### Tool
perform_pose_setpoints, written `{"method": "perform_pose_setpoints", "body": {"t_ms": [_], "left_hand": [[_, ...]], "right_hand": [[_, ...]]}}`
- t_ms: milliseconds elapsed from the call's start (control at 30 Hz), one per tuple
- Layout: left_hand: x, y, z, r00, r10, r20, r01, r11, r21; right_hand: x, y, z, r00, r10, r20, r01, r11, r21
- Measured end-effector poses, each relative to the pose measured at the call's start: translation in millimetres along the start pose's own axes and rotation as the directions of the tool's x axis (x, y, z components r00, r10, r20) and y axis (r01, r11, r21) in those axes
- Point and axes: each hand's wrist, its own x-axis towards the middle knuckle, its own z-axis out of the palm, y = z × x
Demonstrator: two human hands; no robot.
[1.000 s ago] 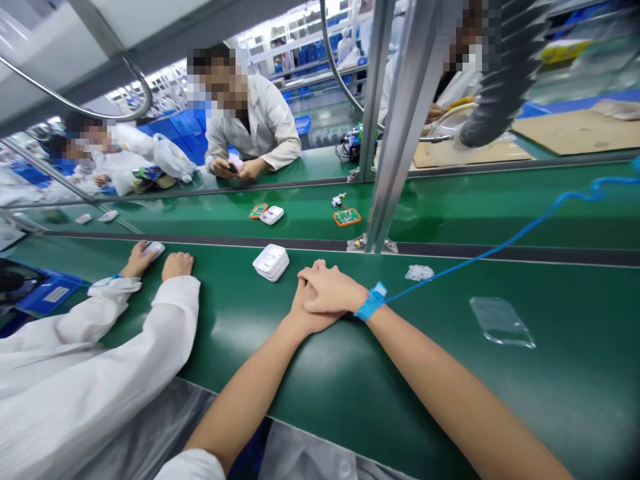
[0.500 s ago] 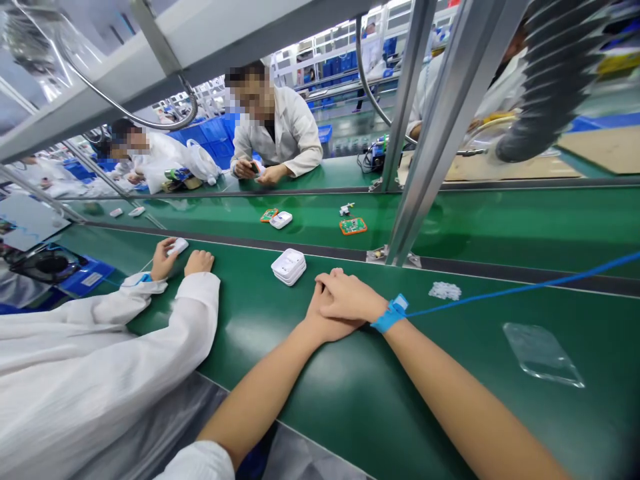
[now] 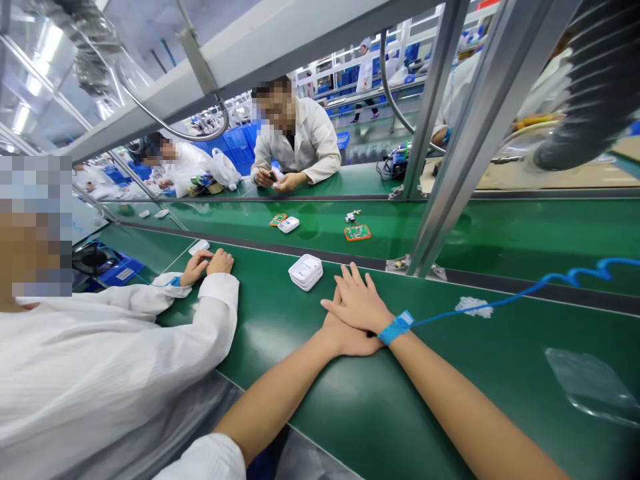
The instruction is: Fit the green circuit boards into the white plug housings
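My right hand (image 3: 361, 297) lies across the top of my left hand (image 3: 345, 337), both resting on the green worktop. The right fingers are stretched out and spread, with nothing in them; a blue wrist strap (image 3: 397, 327) circles that wrist. Most of the left hand is covered, and its fingers are hidden beneath the right. Just beyond and to the left of my hands stands a small stack of white plastic housings (image 3: 305, 272), touched by neither hand.
Green circuit boards with orange edges (image 3: 357, 232) and a white housing (image 3: 289, 225) lie on the belt. A metal post (image 3: 450, 160) rises ahead. At right are small white pieces (image 3: 474, 307), a clear plastic sheet (image 3: 593, 383) and a blue cord (image 3: 525, 292). Co-workers sit left and opposite.
My right fingers have straightened and spread from a curled position over the left hand. The co-worker at left has let go of a white housing. The view has shifted.
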Motion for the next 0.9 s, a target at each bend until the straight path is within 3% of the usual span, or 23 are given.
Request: {"method": "perform_pose_setpoints", "body": {"t_ms": [133, 533, 733, 900], "left_hand": [[-1, 5, -2.6, 0.994, -0.006, -0.108, 0.008, 1.000, 0.011], [-5, 5, 7.5, 0.997, -0.044, -0.067, 0.046, 0.999, 0.026], [-27, 27, -0.6, 0.997, -0.050, -0.064, 0.049, 0.999, -0.011], [-70, 51, 1.5, 0.999, -0.034, 0.015, 0.036, 0.987, -0.159]], "right_hand": [[14, 10, 4, 0.998, 0.029, -0.054, -0.030, 0.999, -0.023], [8, 12, 16, 0.993, -0.090, -0.075, 0.082, 0.991, -0.106], [-19, -3, 8, 0.992, -0.123, -0.034, 0.118, 0.986, -0.116], [-64, -22, 15, 0.988, -0.155, 0.004, 0.155, 0.984, -0.085]]}}
